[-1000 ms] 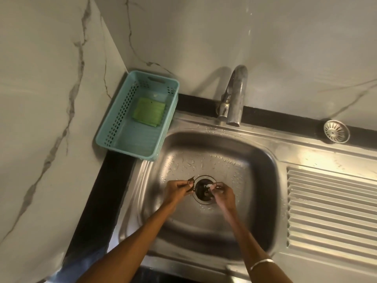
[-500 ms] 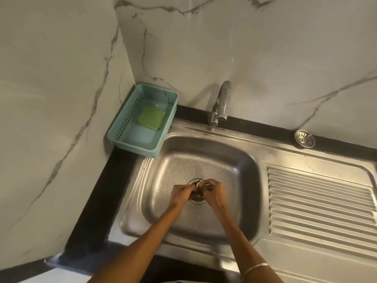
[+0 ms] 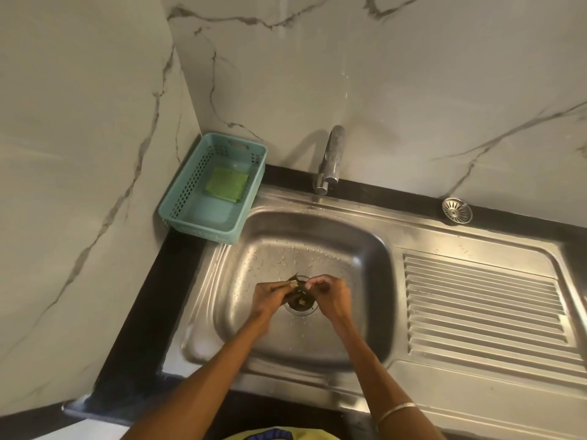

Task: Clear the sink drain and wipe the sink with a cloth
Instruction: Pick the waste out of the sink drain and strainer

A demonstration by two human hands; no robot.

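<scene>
Left hand (image 3: 270, 295) and right hand (image 3: 330, 295) pinch dark scraps (image 3: 293, 278) over drain (image 3: 300, 304); lift slowly, drop nothing back.

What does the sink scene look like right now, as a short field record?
left hand: pinches dark leafy debris over the drain
right hand: fingers curled at the same debris
drain: open, scraps inside
strainer: on the counter behind the drainboard
cloth: green, in the teal basket
faucet: no water running
</scene>
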